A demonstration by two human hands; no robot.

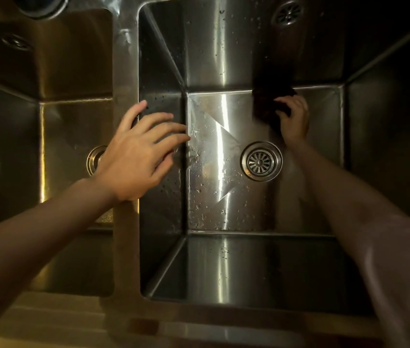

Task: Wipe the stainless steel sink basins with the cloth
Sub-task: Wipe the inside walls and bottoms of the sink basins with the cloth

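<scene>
Head view: the right hand (295, 119) grips a dark cloth (270, 101), pressing it to the far edge of the right basin (214, 156) floor. The cloth looks soft, light and probably wet, best held bunched under the fingers. The left hand (139, 151) hovers open over the divider (126, 71). The drain (261, 161) lies near; droplets suggest slick steel.

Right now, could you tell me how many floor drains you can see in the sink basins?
2: one drain in the floor of the right basin, one drain in the left basin, partly hidden behind the left hand.
</scene>
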